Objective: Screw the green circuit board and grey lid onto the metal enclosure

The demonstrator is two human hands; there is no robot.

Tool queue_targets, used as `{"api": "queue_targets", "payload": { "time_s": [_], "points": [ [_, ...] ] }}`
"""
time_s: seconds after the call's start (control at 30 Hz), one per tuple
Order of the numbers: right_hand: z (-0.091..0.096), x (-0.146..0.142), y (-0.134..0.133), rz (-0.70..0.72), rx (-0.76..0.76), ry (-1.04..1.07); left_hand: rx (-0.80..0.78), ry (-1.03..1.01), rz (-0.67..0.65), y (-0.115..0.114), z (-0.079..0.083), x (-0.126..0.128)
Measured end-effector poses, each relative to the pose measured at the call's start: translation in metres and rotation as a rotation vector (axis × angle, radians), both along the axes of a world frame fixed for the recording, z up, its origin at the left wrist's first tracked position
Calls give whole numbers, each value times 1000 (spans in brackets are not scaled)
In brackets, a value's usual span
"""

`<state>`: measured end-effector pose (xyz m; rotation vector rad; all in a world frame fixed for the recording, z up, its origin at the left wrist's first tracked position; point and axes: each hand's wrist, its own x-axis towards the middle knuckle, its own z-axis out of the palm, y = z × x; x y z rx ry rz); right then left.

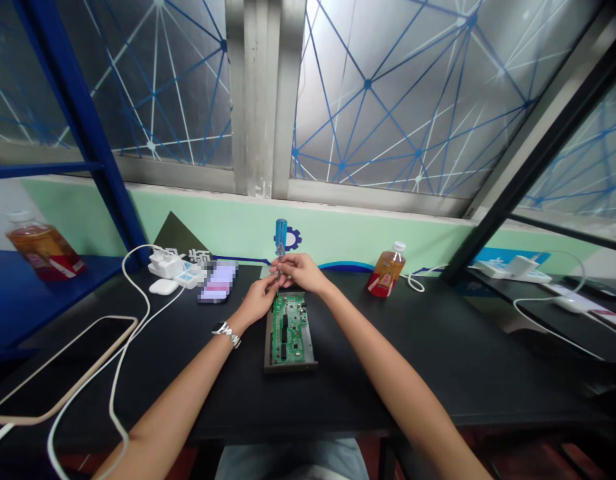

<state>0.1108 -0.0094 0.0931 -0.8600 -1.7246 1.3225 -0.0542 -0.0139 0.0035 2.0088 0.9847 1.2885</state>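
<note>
A screwdriver (281, 239) with a clear blue handle stands upright, handle up, at the far end of a green circuit board (293, 327). The board lies in a shallow metal housing (291, 367) on the black desk. My right hand (303, 272) is closed, its fingertips pinching the screwdriver's shaft below the handle. My left hand (261, 298), with a silver watch (228, 331) at the wrist, is closed too, its fingertips meeting low by the shaft. What the left fingers pinch is hidden, and so is the screwdriver's tip.
A drink bottle (387, 270) stands right of the hands, another bottle (45, 247) at far left. To the left lie a blurred phone (218, 283), white chargers (165, 263), a white earphone case (163, 287), and a larger phone (63, 363) with white cables (119, 360) crossing it.
</note>
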Motion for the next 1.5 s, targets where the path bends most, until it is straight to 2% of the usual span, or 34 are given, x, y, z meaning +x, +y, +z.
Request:
{"api": "queue_targets", "payload": {
  "time_s": [0.1, 0.17, 0.23, 0.33, 0.4, 0.6, 0.8, 0.93, 1.0, 1.07, 1.2, 1.27, 1.4, 1.5],
  "points": [
    [2, 0, -2, 67, -85, 58, -2, 36, 21, -2, 1, 0],
    [2, -1, -4, 61, -95, 59, -8, 3, 21, -4, 3, 1],
    [0, -4, -4, -32, -32, 19, -31, -54, 21, -5, 4, 2],
    [-7, -9, -2, -269, 177, -103, -70, -112, 56, -7, 5, 3],
    [-11, -9, 0, -347, 255, -180, -85, -123, 86, -7, 5, 2],
    [-11, -4, 4, -276, 219, -157, -98, -145, 79, -7, 6, -3],
    [-4, -1, 0, -169, 72, -65, -13, -78, 32, -7, 10, -7],
    [0, -1, -3, -52, -61, 8, 7, -3, 55, -7, 7, -4],
    [1, -1, -4, -12, -81, 25, 3, 10, 62, -8, 6, -3],
    [-1, -2, -3, -39, -38, 10, -6, -16, 74, -9, 7, -1],
    [-12, -5, 2, -276, 215, -162, -7, -53, 132, -10, 9, -1],
    [-17, -6, 4, -341, 315, -257, 2, -51, 152, -10, 11, -1],
    [-16, -5, 3, -313, 359, -313, -4, -63, 155, -11, 12, -2],
    [-13, -3, 2, -255, 325, -271, -23, -64, 82, -9, 11, -3]
  ]
}}
